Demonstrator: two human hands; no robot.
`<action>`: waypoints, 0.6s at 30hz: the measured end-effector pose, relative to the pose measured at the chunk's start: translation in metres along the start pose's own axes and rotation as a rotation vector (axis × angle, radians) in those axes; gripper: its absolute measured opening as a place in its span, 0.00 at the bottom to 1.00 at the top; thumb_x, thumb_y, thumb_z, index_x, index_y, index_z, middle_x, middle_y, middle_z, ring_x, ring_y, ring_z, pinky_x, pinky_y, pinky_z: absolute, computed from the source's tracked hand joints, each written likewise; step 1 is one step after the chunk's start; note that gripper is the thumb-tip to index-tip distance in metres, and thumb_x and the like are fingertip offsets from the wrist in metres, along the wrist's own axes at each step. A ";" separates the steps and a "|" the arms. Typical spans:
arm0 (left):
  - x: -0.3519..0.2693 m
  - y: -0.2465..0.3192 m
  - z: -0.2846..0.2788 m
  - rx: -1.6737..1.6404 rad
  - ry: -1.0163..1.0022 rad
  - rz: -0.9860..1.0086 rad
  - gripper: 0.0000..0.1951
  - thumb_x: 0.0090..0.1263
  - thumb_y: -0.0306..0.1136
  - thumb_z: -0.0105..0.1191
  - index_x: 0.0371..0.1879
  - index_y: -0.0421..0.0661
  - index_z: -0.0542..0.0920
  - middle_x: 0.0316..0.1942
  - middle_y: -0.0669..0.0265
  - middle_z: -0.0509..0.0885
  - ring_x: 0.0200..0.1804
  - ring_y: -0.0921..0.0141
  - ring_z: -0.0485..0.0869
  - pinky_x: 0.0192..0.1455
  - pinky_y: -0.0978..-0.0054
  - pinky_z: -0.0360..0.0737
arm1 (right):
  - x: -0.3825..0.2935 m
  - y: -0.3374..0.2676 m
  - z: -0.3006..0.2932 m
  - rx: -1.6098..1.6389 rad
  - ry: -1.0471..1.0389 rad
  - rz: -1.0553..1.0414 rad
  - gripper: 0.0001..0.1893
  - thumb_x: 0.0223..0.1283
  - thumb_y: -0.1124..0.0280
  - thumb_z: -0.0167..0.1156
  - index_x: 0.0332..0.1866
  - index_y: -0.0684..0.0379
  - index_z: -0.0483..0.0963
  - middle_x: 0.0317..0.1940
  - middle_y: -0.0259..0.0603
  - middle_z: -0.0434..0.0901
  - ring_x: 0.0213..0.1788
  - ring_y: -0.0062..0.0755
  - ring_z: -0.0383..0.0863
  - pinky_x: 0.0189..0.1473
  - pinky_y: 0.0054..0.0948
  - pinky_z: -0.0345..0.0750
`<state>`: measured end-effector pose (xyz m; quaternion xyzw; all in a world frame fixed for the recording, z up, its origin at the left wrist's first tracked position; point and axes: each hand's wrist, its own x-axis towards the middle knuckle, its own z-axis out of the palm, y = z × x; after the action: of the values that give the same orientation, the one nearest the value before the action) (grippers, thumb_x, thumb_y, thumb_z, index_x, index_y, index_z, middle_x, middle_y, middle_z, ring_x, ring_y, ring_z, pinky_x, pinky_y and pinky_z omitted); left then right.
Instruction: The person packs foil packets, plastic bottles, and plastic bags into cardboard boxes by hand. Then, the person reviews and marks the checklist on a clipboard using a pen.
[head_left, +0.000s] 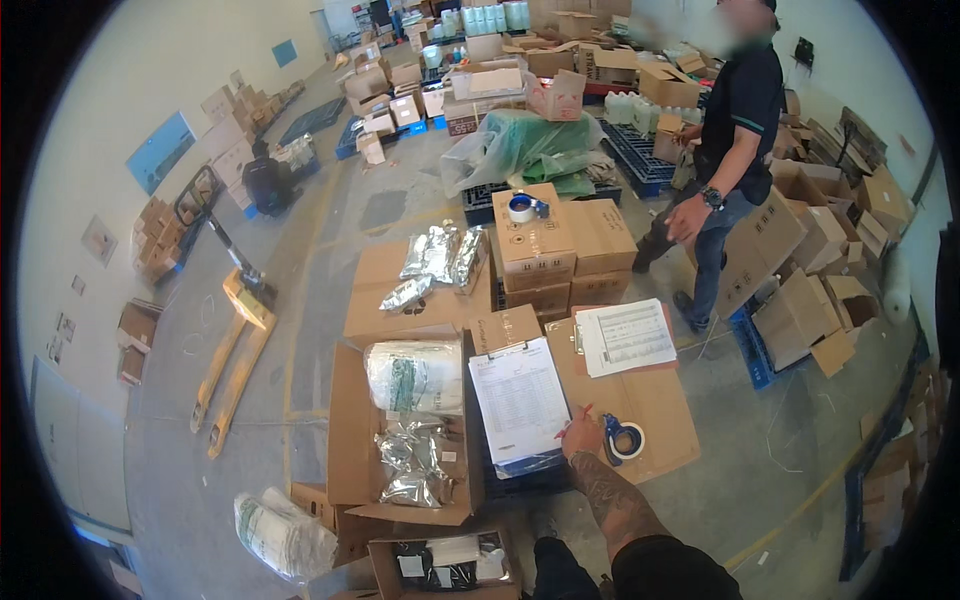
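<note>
My right hand (583, 435) is closed around a red pen (562, 432) at the lower right edge of a clipboard with printed sheets (519, 401). My left hand is out of view. Just right of my right hand, a blue tape dispenser (622, 439) with a roll of tape lies on a flat cardboard sheet (667, 420). Beyond it rests a second clipboard with papers (628, 337). To the left, an open cardboard box (472, 480) holds silvery foil packs (412, 457) and a plastic-wrapped bundle (415, 377).
Stacked cartons (534, 247) stand ahead, another tape dispenser (527, 206) on top. A co-worker (739, 142) stands at the right, beside heaped empty boxes (810, 300). A yellow pallet jack (244, 322) is on the floor at left. Another open box (450, 562) sits near my legs.
</note>
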<state>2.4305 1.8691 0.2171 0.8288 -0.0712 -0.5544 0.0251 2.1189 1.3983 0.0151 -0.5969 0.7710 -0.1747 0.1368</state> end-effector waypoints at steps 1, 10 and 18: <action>-0.013 0.014 0.003 0.005 0.024 -0.061 0.30 0.77 0.54 0.44 0.70 0.46 0.67 0.63 0.55 0.76 0.63 0.57 0.75 0.64 0.57 0.71 | 0.001 -0.003 0.001 -0.081 -0.011 -0.020 0.18 0.66 0.64 0.53 0.59 0.57 0.68 0.41 0.49 0.83 0.42 0.52 0.84 0.43 0.48 0.78; 0.040 0.044 0.024 -0.077 0.002 0.473 0.28 0.76 0.50 0.48 0.71 0.49 0.68 0.52 0.57 0.83 0.50 0.62 0.81 0.55 0.61 0.78 | 0.021 -0.077 0.025 -0.063 -0.417 0.024 0.34 0.64 0.68 0.51 0.75 0.60 0.51 0.37 0.48 0.85 0.40 0.49 0.87 0.47 0.48 0.78; 0.016 0.049 0.038 -0.097 0.007 0.243 0.28 0.77 0.48 0.47 0.72 0.49 0.66 0.57 0.57 0.81 0.54 0.63 0.79 0.56 0.62 0.77 | -0.022 -0.059 -0.015 -0.014 -0.484 0.008 0.41 0.64 0.60 0.55 0.77 0.62 0.44 0.52 0.58 0.75 0.48 0.56 0.82 0.49 0.49 0.78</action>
<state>2.3973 1.8193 0.1939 0.8140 -0.1441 -0.5470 0.1323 2.1701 1.4080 0.0542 -0.6192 0.7194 -0.0204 0.3141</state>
